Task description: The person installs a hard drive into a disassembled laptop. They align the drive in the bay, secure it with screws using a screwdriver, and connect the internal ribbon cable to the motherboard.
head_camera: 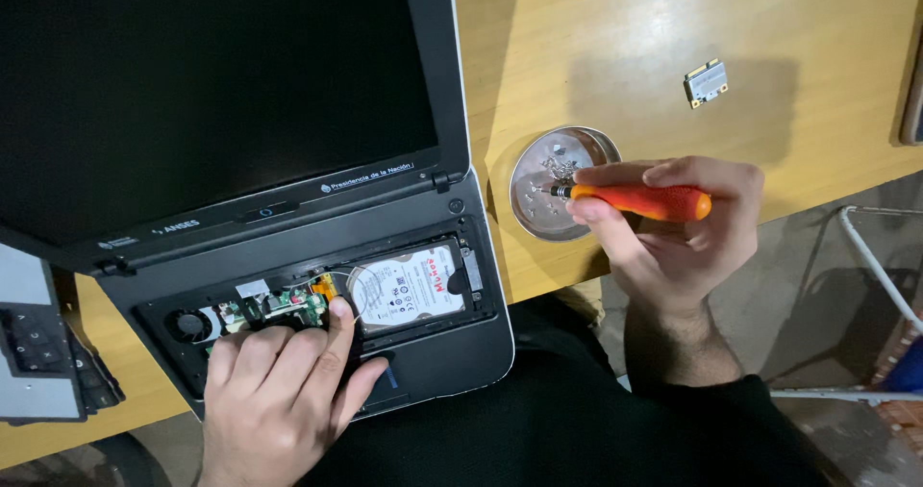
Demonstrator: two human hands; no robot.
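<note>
Wooden table (673, 45): bears all parts shown. Opened laptop (317, 256): dark screen raised, keyboard deck removed so that the interior lies exposed beneath the left hand's fingertips. Detached keyboard (43, 343): lies well to the outer side of the left hand, at the frame's edge. Left hand (279, 391): fingers curled loosely and resting on the open bay, holding nothing; the index fingertip presses at the boundary between the green circuit board (288, 304) and the hard drive (404, 290), which sits just beyond that fingertip. Cooling fan (190, 325): just past the knuckles, at the bay's far end. Right hand (673, 227): fingers closed around an orange-handled screwdriver (639, 201), held level. Round metal dish (553, 184): lies directly beyond the right fingertips, the screwdriver's tip over its screws. Small card module (706, 82): lies apart, well beyond the right knuckles.
</note>
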